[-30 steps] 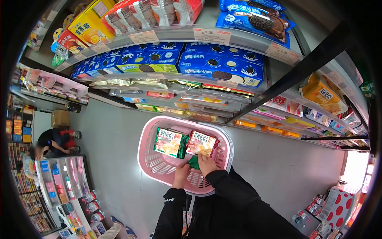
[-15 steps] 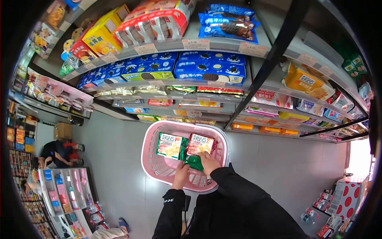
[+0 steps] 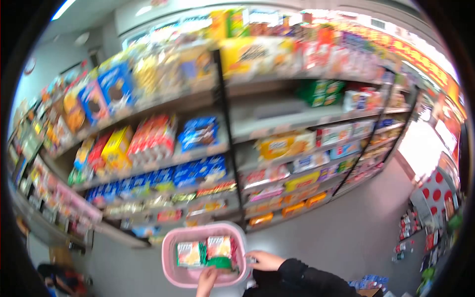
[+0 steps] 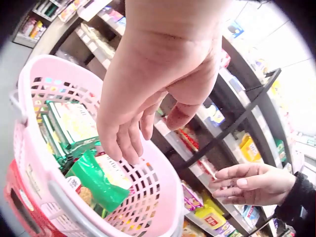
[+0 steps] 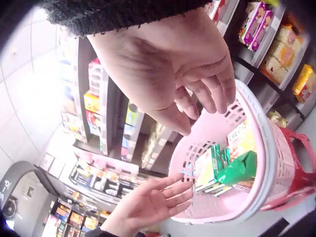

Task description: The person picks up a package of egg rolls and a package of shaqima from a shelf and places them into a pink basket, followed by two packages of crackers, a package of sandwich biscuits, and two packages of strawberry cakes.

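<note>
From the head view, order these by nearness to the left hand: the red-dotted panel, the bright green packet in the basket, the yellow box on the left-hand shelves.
1. Bright green packet: in the basket, next to the left hand.
2. Yellow box: ahead, toward the left.
3. Red-dotted panel: far right.

Blur in the head view smears the print on the shelf packets [image 3: 200, 133] and price tags [image 3: 260, 133]. The green packet [image 3: 218, 263] hides part of the red-and-white pack [image 3: 218, 244]. The bottom edge crops the arm behind the left hand [image 3: 208, 278].
</note>
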Demonstrator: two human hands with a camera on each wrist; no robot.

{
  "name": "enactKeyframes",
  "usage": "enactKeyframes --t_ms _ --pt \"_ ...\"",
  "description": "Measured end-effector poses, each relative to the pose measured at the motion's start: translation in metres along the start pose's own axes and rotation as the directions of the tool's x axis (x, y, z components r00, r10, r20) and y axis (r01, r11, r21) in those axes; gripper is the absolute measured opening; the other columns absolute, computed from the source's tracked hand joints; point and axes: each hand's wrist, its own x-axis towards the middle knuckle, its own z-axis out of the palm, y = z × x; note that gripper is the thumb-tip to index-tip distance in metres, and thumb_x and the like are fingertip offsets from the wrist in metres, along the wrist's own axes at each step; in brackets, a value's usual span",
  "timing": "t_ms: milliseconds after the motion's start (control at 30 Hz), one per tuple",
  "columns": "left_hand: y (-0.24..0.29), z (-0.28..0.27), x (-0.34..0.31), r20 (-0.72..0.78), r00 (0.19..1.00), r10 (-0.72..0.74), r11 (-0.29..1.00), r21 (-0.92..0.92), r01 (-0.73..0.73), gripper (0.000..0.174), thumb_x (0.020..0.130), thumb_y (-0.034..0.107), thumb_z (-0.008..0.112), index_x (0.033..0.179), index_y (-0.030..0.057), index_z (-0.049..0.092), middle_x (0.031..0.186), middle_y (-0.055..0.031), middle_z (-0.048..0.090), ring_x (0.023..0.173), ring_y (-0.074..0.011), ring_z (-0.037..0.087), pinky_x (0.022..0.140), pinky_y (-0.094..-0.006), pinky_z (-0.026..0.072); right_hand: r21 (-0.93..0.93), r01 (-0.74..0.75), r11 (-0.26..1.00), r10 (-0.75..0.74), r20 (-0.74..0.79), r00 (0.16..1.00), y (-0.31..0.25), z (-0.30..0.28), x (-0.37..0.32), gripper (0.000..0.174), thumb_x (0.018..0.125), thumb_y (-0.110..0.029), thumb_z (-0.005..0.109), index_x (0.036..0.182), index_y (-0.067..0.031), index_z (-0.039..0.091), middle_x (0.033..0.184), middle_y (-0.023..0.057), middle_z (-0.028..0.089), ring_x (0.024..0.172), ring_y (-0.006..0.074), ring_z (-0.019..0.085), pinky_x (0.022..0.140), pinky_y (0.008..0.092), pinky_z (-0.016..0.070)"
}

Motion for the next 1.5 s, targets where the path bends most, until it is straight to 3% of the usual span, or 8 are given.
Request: enactKeyframes --t_ms 300,667,800,867,1067,1233,1400,1500 --pt "0.118 0.075 -0.053 0.156 0.972 0.175 0.929 0.301 -0.215 0.029 0.083 0.016 0.048 0.108 0.0004 0.048 0.099 -0.0089 0.055 0.089 -0.0151 0.051 0.074 -0.0238 0.0413 0.184 0.118 0.976 -0.085 -0.181 0.98 -0.04 -0.073 -0.026 0.031 0.079 -0.019 0.051 0.103 0.001 0.049 0.095 0.0141 0.055 0.088 0.0235 0.054 0.077 0.031 0.0416" --pt "0.133 0.172 0.067 0.395 0.817 0.42 0.857 0.125 -0.501 0.027 0.082 0.011 0.051 0.106 0.0003 0.048 0.092 -0.0053 0.056 0.08 -0.0112 0.051 0.071 -0.0224 0.0414 0.107 0.128 0.986 -0.084 -0.347 0.934 0.01 -0.221 -0.046 0.032 0.08 -0.02 0.052 0.106 -0.0019 0.048 0.098 0.0138 0.053 0.087 0.0214 0.054 0.075 0.0303 0.0423" --pt "0.172 0.241 0.113 0.451 0.807 0.381 0.81 0.259 -0.527 0.028 0.081 0.013 0.051 0.107 0.0019 0.048 0.088 -0.0028 0.055 0.071 -0.0099 0.051 0.06 -0.0209 0.0429 0.049 0.114 0.992 -0.064 -0.587 0.807 0.025 -0.328 -0.06 0.03 0.079 -0.016 0.052 0.105 -0.0013 0.048 0.096 0.0138 0.054 0.089 0.0227 0.053 0.076 0.0305 0.0425" --pt "0.211 0.281 0.129 0.535 0.787 0.307 0.848 0.222 -0.482 0.031 0.081 0.009 0.049 0.11 -0.0028 0.044 0.095 -0.0064 0.054 0.088 -0.0134 0.052 0.08 -0.025 0.0405 -0.001 0.136 0.991 -0.096 -0.718 0.69 0.036 -0.378 -0.058 0.029 0.078 -0.013 0.052 0.104 -0.0008 0.049 0.095 0.0142 0.055 0.09 0.0232 0.053 0.077 0.0306 0.0423" --pt "0.335 0.405 0.164 0.521 0.574 0.632 0.666 0.014 -0.746 0.044 0.08 0.004 0.049 0.121 0.0022 0.032 0.111 -0.0103 0.046 0.098 -0.0154 0.048 0.082 -0.027 0.0399 -0.177 0.204 0.963 -0.241 -0.903 0.355 0.075 -0.507 -0.016 0.056 0.074 -0.014 0.056 0.12 0.0038 0.029 0.115 0.0208 0.041 0.108 0.0284 0.041 0.091 0.0332 0.0315" --pt "0.391 0.48 0.216 0.249 0.7 0.669 0.732 -0.058 -0.679 0.056 0.078 0.012 0.055 0.125 0.0047 0.025 0.114 -0.0125 0.043 0.089 -0.0122 0.045 0.073 -0.0237 0.0389 0.046 0.171 0.984 -0.026 -0.918 0.396 0.095 -0.553 0.019 0.072 0.072 -0.02 0.058 0.124 0.0081 0.015 0.128 0.0257 0.02 0.121 0.0323 0.019 0.098 0.0342 0.0186" --pt "0.412 0.517 0.236 0.257 0.698 0.668 0.742 -0.162 -0.65 0.056 0.077 0.013 0.056 0.124 0.0016 0.026 0.113 -0.0091 0.041 0.1 -0.0142 0.041 0.083 -0.0257 0.0337 -0.025 0.16 0.987 -0.069 -0.959 0.274 0.109 -0.564 0.039 0.075 0.072 -0.018 0.059 0.125 0.0075 0.013 0.125 0.0226 0.029 0.113 0.0257 0.033 0.092 0.0297 0.028" --pt "0.414 0.526 0.25 0.242 0.712 0.659 0.752 -0.237 -0.615 0.046 0.077 0.014 0.057 0.117 0.0084 0.034 0.094 0.0025 0.044 0.07 -0.0059 0.037 0.061 -0.0219 0.0308 0.001 0.234 0.972 -0.072 -0.95 0.305 0.107 -0.567 0.042 0.074 0.072 -0.017 0.059 0.126 0.0075 0.013 0.125 0.0227 0.028 0.113 0.0258 0.033 0.091 0.0306 0.0293"
